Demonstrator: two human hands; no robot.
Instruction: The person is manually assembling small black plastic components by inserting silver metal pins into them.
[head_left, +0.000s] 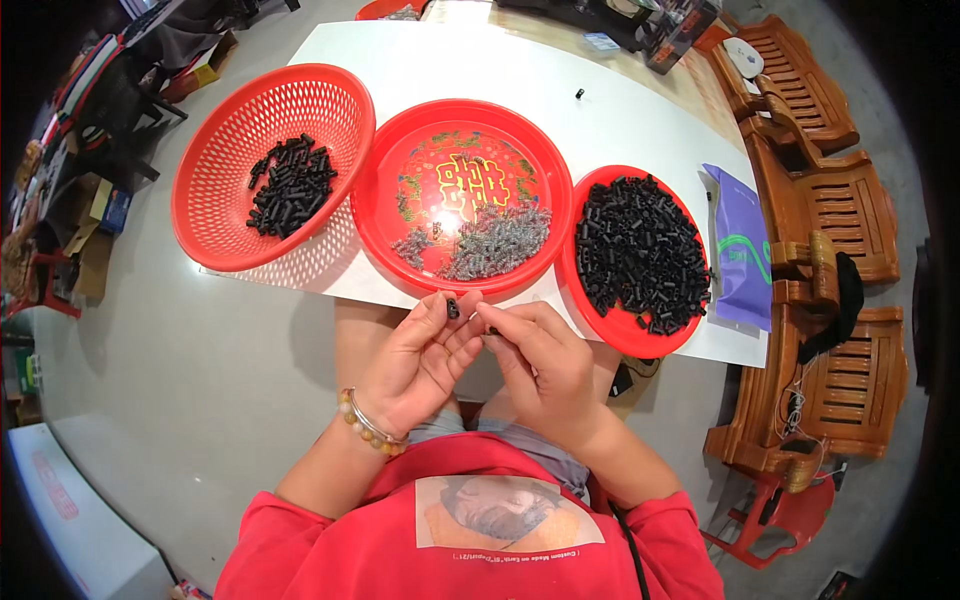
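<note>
My left hand (425,350) is turned palm up at the table's front edge, thumb and fingers closed on a small black plastic piece (452,308). Just right of it, my right hand (540,362) pinches another small dark piece (492,331), mostly hidden by the fingertips. Beyond both hands sits a round red tray (400,130) with a heap of small clear or silvery parts (505,243). On its left, a red perforated basket (215,160) holds black cylindrical pieces (292,185). A red plate (640,345) on the right is heaped with small black pieces (640,255).
All of these stand on a white tabletop (530,60). One loose black piece (580,94) lies toward the back. A purple packet (738,250) rests at the right edge, near wooden benches (840,200). A white box-like thing (85,510) is at lower left.
</note>
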